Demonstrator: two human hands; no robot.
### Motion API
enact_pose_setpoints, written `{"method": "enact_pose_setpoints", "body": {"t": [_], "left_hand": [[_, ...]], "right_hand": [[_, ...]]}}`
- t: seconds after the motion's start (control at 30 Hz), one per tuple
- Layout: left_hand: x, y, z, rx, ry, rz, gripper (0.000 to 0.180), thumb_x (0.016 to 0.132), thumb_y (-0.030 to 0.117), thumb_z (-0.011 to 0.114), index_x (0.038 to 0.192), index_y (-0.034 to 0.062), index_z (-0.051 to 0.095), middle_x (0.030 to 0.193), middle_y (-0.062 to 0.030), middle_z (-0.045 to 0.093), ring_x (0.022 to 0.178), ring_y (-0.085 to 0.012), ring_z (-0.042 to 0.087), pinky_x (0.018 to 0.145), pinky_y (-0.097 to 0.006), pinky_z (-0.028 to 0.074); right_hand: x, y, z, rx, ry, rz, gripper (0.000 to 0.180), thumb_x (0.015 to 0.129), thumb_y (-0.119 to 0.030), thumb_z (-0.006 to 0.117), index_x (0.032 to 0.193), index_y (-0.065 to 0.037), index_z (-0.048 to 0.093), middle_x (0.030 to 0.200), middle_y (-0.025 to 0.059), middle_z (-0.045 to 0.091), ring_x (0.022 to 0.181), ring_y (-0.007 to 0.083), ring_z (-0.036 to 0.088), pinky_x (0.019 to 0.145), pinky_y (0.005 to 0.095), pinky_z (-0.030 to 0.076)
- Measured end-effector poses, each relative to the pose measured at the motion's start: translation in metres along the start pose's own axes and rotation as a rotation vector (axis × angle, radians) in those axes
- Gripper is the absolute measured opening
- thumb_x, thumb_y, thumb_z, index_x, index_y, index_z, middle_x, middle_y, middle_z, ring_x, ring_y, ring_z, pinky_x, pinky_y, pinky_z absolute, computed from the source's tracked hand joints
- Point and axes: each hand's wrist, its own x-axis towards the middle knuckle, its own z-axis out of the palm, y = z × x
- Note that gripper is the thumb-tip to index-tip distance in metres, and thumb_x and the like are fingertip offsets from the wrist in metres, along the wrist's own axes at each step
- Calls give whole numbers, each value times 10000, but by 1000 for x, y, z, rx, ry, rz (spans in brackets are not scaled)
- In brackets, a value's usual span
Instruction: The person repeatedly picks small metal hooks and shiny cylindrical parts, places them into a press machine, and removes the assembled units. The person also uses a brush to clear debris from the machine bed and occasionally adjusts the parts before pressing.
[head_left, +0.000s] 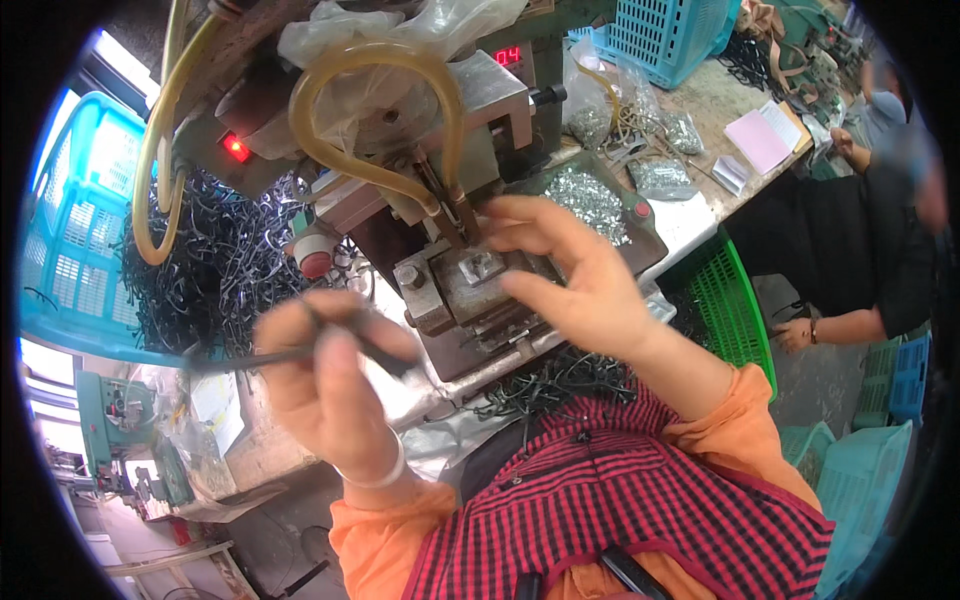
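Observation:
My left hand [335, 385] is closed round a thin black strap [245, 360], blurred by motion, to the left of a bench machine. A dark end of the strap sticks out past the fingers toward the machine. My right hand [570, 270] is beside the machine's upright metal tips [457, 215], thumb and fingers apart, with nothing visible between them. Just below those tips, a small metal fixture [480, 266] sits on the machine's block. Yellowish hoses [455, 110] loop down to the tips.
Black straps [215, 265] lie heaped at the left, with more straps [560, 390] at the front edge. Small shiny metal pieces [585, 200] fill a tray at the right. A red button [316, 264] juts out left. A green basket [735, 305] and another person [840, 240] are at the right.

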Motion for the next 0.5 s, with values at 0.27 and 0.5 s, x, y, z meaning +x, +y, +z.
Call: {"method": "enact_pose_setpoints", "body": {"t": [0.27,0.5], "left_hand": [[-23,-24,24,-791,-332,-1269,433,1103,197,338,1382,-100,485,674,-114,643,405,-133,517,365,-204,420],[-27,-28,39,-861,-165,-1308,459,1097,182,337,1408,-139,443,660,-103,639,349,-114,479,338,-201,432]], "right_hand": [[-11,102,-89,-1226,366,-205,183,764,-90,767,942,-63,735,1200,179,680,1235,383,595,1013,485,487],[3,82,-92,-1029,493,-160,115,790,-85,758,894,-71,711,1053,110,697,1081,334,633,907,434,506]]}}
